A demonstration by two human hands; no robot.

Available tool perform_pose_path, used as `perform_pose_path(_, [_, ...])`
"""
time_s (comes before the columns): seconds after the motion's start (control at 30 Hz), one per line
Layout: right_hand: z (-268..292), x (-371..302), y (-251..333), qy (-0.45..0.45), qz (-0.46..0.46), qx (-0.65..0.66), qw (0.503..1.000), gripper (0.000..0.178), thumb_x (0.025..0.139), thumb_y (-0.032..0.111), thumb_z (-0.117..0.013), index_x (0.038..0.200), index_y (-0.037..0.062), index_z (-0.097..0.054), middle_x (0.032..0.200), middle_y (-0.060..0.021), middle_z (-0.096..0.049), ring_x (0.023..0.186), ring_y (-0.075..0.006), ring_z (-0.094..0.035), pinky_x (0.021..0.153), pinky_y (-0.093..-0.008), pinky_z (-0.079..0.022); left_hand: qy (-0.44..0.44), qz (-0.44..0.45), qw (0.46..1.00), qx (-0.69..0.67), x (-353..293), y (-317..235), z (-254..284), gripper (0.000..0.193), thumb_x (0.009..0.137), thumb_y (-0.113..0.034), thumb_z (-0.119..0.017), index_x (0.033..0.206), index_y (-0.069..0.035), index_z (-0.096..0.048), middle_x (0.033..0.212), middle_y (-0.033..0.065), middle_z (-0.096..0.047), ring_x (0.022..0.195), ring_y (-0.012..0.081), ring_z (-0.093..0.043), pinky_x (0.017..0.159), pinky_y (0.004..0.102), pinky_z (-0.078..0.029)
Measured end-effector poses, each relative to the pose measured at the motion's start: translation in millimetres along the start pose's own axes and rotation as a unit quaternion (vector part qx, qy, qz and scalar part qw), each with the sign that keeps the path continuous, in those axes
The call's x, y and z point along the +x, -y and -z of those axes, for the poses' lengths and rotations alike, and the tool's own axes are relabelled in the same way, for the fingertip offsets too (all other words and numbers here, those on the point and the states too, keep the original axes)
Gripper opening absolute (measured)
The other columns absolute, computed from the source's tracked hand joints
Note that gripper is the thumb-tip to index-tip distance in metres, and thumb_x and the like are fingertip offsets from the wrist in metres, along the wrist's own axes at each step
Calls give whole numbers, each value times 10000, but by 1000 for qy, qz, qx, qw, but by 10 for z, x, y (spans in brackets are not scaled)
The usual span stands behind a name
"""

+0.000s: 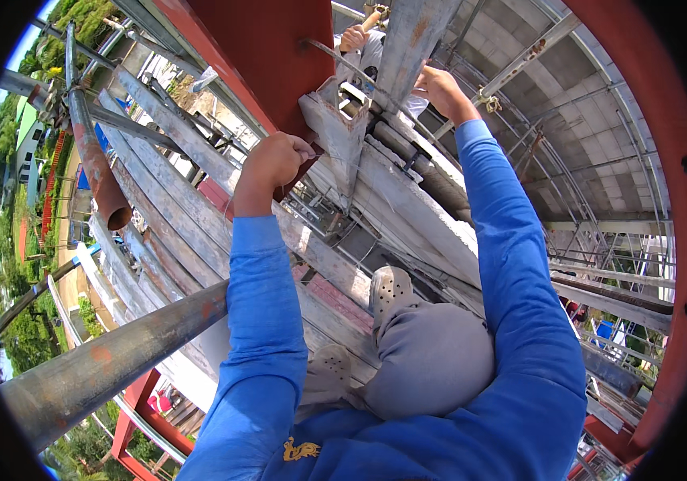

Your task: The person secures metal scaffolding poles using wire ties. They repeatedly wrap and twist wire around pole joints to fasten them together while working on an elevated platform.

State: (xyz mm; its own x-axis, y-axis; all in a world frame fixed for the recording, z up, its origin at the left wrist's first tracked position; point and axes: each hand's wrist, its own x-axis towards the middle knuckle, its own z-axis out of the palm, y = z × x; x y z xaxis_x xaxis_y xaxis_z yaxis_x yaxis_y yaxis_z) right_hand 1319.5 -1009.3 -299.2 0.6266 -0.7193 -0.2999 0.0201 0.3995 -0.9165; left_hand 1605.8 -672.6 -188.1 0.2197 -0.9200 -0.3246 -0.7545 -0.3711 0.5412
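My left hand (273, 166) is closed in a pinch beside the lower end of a red steel beam (267, 60). A faint thin line shows by its fingers, but what they pinch is too small to make out. My right hand (444, 93) is raised at the edge of a long grey metal plank (412, 50), its fingers bent against that edge and partly hidden. Between my hands stands a pale, weathered channel-shaped metal piece (342, 143). Past it, a co-worker's hand (353, 38) grips a wooden handle (372, 19).
Worn metal planks (171, 212) form the platform under me. A rusty scaffold pipe (119, 357) runs in beside my left forearm, and a shorter open-ended pipe (96, 160) hangs farther left. Rough concrete ledges (415, 212) lie ahead; gaps open downward. A grey block wall (592, 120) rises at right.
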Motion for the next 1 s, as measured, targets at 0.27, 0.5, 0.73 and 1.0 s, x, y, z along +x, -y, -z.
perform_pose_path(0.27, [-258, 788, -288, 175, -113, 6, 978, 479, 926, 344, -822, 1324, 97, -721, 1320, -51, -726, 1216, -257, -655, 1049, -442, -489, 21, -48, 998, 16, 6, 91, -214, 200, 968, -190, -687, 1092, -107, -820, 1043, 151, -789, 974, 337, -737, 905, 413, -567])
perform_pose_path(0.5, [-256, 1185, -444, 146, -72, 5, 987, 479, 926, 342, -823, 1319, 88, -721, 1314, -55, -726, 1210, -256, -654, 1035, -440, -490, 41, -127, 991, 1, -48, 61, -281, 186, 968, -217, -723, 1069, -101, -826, 1037, 114, -796, 946, 326, -733, 866, 420, -556])
perform_pose_path(0.73, [-225, 1370, -543, 123, -53, 8, 991, 480, 925, 340, -824, 1314, 79, -722, 1308, -58, -726, 1205, -256, -652, 1021, -439, -491, 87, -109, 987, -83, -106, -166, -210, 206, 1009, -190, -681, 1148, -96, -801, 1122, 112, -786, 1022, 310, -724, 902, 394, -549])
perform_pose_path(1.0, [-207, 1496, -764, 103, -27, 0, 994, 480, 925, 339, -825, 1309, 69, -722, 1302, -62, -726, 1198, -255, -651, 1005, -437, -492, 75, -121, 984, -107, -123, 18, -433, 216, 1010, -189, -678, 1163, -88, -792, 1100, 138, -782, 981, 326, -730, 888, 406, -553])
